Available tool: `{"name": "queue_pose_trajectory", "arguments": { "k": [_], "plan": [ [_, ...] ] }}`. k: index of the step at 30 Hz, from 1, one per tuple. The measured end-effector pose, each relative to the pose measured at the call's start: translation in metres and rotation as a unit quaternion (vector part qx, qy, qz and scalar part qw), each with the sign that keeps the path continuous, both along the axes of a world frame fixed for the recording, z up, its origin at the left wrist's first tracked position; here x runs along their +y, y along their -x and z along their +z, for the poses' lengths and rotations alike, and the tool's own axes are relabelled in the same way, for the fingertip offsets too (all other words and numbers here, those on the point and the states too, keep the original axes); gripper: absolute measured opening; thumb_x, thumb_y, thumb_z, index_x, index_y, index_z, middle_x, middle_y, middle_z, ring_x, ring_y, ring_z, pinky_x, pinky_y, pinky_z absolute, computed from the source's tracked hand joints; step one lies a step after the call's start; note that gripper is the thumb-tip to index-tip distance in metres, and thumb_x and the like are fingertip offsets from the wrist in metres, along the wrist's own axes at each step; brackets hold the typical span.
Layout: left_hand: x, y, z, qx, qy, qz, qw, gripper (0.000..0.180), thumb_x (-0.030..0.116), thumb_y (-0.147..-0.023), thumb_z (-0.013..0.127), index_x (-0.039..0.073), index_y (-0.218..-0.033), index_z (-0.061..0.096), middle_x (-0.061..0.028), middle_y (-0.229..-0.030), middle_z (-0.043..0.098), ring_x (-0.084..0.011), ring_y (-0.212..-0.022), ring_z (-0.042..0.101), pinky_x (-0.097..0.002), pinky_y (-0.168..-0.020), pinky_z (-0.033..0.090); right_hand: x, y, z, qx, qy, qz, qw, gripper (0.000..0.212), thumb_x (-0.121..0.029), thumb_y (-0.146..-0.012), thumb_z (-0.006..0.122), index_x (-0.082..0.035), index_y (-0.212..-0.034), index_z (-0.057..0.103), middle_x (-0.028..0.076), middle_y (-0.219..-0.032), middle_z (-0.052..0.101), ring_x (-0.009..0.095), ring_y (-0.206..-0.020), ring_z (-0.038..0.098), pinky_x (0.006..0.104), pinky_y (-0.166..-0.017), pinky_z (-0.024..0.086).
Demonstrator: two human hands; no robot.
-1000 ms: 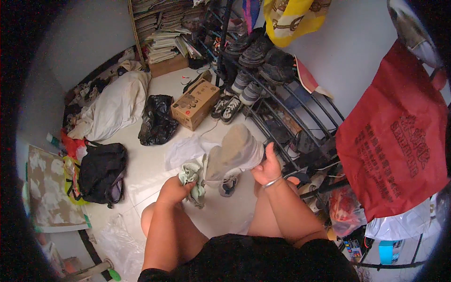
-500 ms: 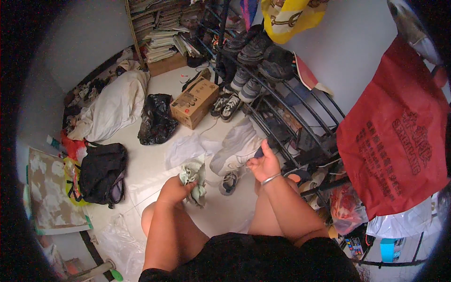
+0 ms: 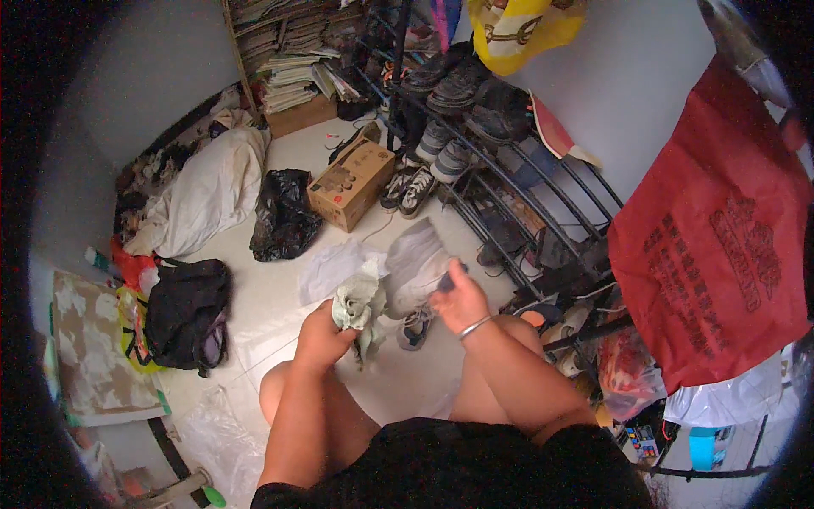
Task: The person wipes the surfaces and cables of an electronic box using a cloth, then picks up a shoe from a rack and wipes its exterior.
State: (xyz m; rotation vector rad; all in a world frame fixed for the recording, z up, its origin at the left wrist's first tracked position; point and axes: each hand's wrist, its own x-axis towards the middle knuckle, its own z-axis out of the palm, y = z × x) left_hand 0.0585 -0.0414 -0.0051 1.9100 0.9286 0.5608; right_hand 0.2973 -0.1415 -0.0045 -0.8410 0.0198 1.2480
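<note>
A pale green, crumpled cloth (image 3: 359, 302) is bunched in my left hand (image 3: 320, 338), its folds sticking up past the thumb. My right hand (image 3: 462, 299) grips a whitish-grey shoe (image 3: 414, 261) near its dark-lined opening, fingers mostly hidden behind it. The shoe is blurred and tilted, its toe pointing away. Cloth and shoe are side by side; whether they touch I cannot tell. Below them on the floor rests another grey-white shoe (image 3: 414, 329), partly covered from sight.
A black metal rack (image 3: 500, 161) with several shoes runs along the right, a red bag (image 3: 712, 229) hanging by it. Ahead lie a white plastic bag (image 3: 331, 267), a cardboard box (image 3: 350, 185) and a black plastic bag (image 3: 284, 216). At left sits a black backpack (image 3: 185, 314).
My left hand has lifted the cloth up and slightly right, closer to the shoe. My right hand has shifted a little left, and the shoe is now blurred.
</note>
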Motion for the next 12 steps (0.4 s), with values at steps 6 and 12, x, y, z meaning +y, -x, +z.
{"name": "queue_pose_trajectory", "arguments": {
  "k": [6,12],
  "plan": [
    [-0.009,-0.024,0.014,0.202,-0.015,-0.004,0.979,0.054,0.03,-0.068,0.064,0.021,-0.12,0.05,-0.0113,-0.108,0.061,-0.03,-0.103,0.056,-0.0408,-0.086,0.044,0.003,0.044,-0.014,-0.033,0.024,0.06,0.997,0.026,-0.033,-0.089,0.056,-0.01,-0.1,0.054,0.001,-0.093,0.058,0.013,-0.076,0.053,0.0252,-0.057,0.042],
    [0.01,0.033,-0.171,0.522,-0.076,-0.061,0.847,0.07,0.038,-0.068,0.071,0.015,-0.129,0.048,-0.0145,-0.125,0.053,-0.0283,-0.121,0.044,-0.0297,-0.103,0.03,0.008,0.039,-0.005,0.057,-0.09,0.061,0.992,0.029,-0.036,-0.086,0.06,-0.013,-0.102,0.053,0.002,-0.097,0.057,0.014,-0.079,0.051,0.0325,-0.067,0.042]
  ]
}}
